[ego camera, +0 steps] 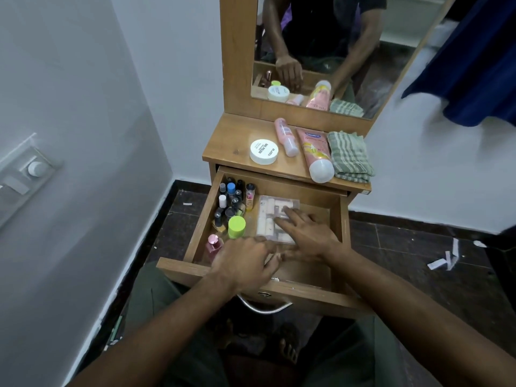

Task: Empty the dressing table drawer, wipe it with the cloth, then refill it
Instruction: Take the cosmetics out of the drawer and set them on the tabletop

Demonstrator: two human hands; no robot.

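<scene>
The left hand [242,262] and right hand [308,237] cover the near edge of the clear pouch [275,216]; its contents are too blurred to name; labels on the small bottles [231,202] are too small to read; the blue cloth [474,65] is blurred and cut off at the right edge; the mirror [321,51] is cut off at the top.

lighting: dim, soft, even indoor light; faint shadows. wide-angle bending at edges. blue cloth [472,62] at upper right was motion-blurred; overall slightly soft focus.
</scene>
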